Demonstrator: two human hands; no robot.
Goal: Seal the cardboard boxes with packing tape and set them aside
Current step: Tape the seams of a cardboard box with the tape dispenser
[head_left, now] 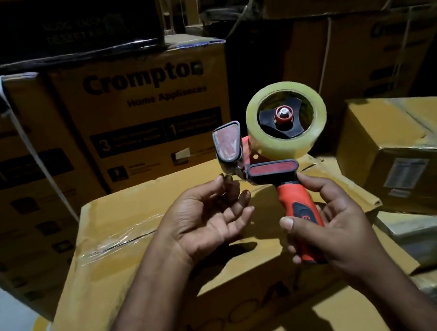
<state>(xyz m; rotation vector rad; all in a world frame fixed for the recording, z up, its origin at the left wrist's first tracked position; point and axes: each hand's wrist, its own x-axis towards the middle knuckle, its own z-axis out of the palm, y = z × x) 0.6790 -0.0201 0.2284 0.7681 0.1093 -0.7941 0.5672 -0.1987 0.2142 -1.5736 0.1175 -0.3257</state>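
Inspector: Hands, state them.
Clerk: Noted: right hand (pixel 340 221) wrapped round the orange handle (pixel 299 210) of the tape dispenser (pixel 271 167), roll (pixel 286 116) uppermost. Beside it, left hand (pixel 206 223) palm up, thumb and fingers loosely bent at the dispenser's front end (clear tape there would not show; pinch unconfirmed).
Inspector: And the work?
Clerk: One cardboard box (pixel 141 260) directly below both hands, untouched. Its seam (pixel 115 241) runs left to right, glossy tape on the left stretch; left hand is nearer that stretch.
Inspector: Obscured?
Clerk: Hands hide the seam's middle and right run. Judged: dispenser must descend onto that line. Behind, printed boxes (pixel 147 105), dim.
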